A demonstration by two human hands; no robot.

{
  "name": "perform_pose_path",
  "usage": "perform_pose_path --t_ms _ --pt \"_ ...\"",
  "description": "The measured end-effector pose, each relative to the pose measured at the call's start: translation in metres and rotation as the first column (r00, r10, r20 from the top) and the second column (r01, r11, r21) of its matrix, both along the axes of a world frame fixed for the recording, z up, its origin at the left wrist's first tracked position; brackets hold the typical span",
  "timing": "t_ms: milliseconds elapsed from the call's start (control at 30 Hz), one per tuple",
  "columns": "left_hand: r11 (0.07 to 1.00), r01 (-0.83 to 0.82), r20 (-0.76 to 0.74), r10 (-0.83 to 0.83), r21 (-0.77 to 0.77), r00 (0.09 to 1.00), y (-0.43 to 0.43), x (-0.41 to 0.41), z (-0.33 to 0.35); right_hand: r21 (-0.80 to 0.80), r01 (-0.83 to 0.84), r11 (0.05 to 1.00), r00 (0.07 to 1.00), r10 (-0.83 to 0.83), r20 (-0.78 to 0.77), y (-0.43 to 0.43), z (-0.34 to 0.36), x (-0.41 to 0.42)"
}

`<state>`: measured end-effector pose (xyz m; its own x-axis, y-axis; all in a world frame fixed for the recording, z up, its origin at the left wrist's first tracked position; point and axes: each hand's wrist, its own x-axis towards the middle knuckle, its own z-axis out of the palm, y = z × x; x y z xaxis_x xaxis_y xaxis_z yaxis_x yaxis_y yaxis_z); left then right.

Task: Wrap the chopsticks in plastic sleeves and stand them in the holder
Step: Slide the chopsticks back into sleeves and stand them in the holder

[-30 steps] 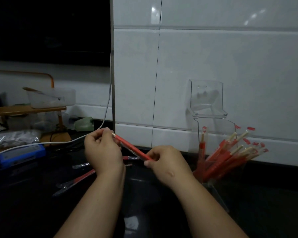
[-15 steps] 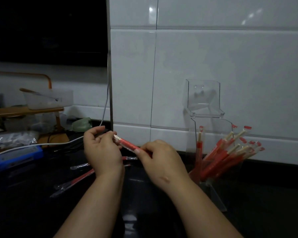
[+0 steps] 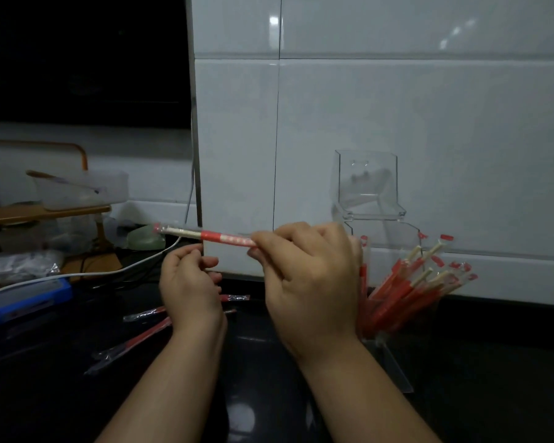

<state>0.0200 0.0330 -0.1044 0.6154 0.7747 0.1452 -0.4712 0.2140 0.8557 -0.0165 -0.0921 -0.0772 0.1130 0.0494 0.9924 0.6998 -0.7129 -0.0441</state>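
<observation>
My right hand (image 3: 307,276) grips a pair of chopsticks in a red-and-clear plastic sleeve (image 3: 205,234), held nearly level and pointing left in front of the white tiles. Just below its left part is my left hand (image 3: 189,282), fingers loosely curled and holding nothing. The clear acrylic holder (image 3: 368,193) stands at the right against the wall, with several sleeved chopsticks (image 3: 410,289) leaning in it. More red sleeves (image 3: 135,343) lie on the black counter, partly hidden behind my left hand.
At the left are a blue box (image 3: 26,298), a white cable (image 3: 109,271), a crinkled plastic bag (image 3: 16,266) and a wooden rack with a clear tub (image 3: 77,190). White wall tiles rise right behind the holder.
My left hand has let go of the sleeved chopsticks and dropped slightly. My right hand has lifted them and turned them nearly level, moving right toward the holder.
</observation>
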Motion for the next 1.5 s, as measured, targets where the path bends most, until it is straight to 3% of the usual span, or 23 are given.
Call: perform_pose_path --t_ms 167,300,700,967,1067,1200,1300,1400,1467,1500 --pt "0.999 0.046 -0.024 -0.046 0.019 0.999 -0.001 -0.001 0.001 0.066 0.030 0.997 0.988 -0.040 0.149 -0.006 0.009 -0.011" --pt "0.997 0.073 -0.041 -0.072 0.024 0.997 0.000 0.002 0.000 0.150 0.027 0.988 0.983 -0.054 0.175 -0.019 0.015 -0.009" --pt "0.994 0.104 -0.083 -0.102 0.028 0.991 0.004 0.006 -0.003 0.383 0.231 0.894 0.960 -0.144 -0.242 -0.045 0.025 0.010" --pt "0.992 0.122 -0.118 -0.119 0.023 0.986 0.008 0.012 -0.006 0.349 0.220 0.911 0.975 -0.192 -0.111 -0.049 0.025 0.015" --pt "0.989 0.146 -0.129 -0.141 0.028 0.982 0.008 0.012 -0.007 0.310 0.211 0.927 0.973 -0.230 0.026 -0.049 0.026 0.012" --pt "0.959 0.265 -0.249 -0.233 0.101 0.940 0.010 0.019 -0.014 0.146 0.036 0.989 0.979 -0.064 0.191 -0.032 0.023 0.000" --pt "0.939 0.301 -0.311 -0.241 0.163 0.920 0.013 0.027 -0.021 0.018 -0.073 0.997 0.994 0.072 0.078 -0.015 0.014 -0.002" --pt "0.941 0.274 -0.325 -0.200 0.199 0.924 0.018 0.030 -0.026 -0.029 -0.083 0.996 0.988 0.079 -0.132 -0.007 0.003 0.006" --pt "0.913 0.247 -0.372 -0.117 0.323 0.921 0.023 0.030 -0.029 -0.046 -0.019 0.999 0.928 0.001 -0.374 -0.004 -0.001 0.009" --pt "0.856 0.250 -0.429 -0.037 0.452 0.903 0.025 0.030 -0.031 -0.086 0.021 0.996 0.838 -0.065 -0.542 -0.003 -0.002 0.013"
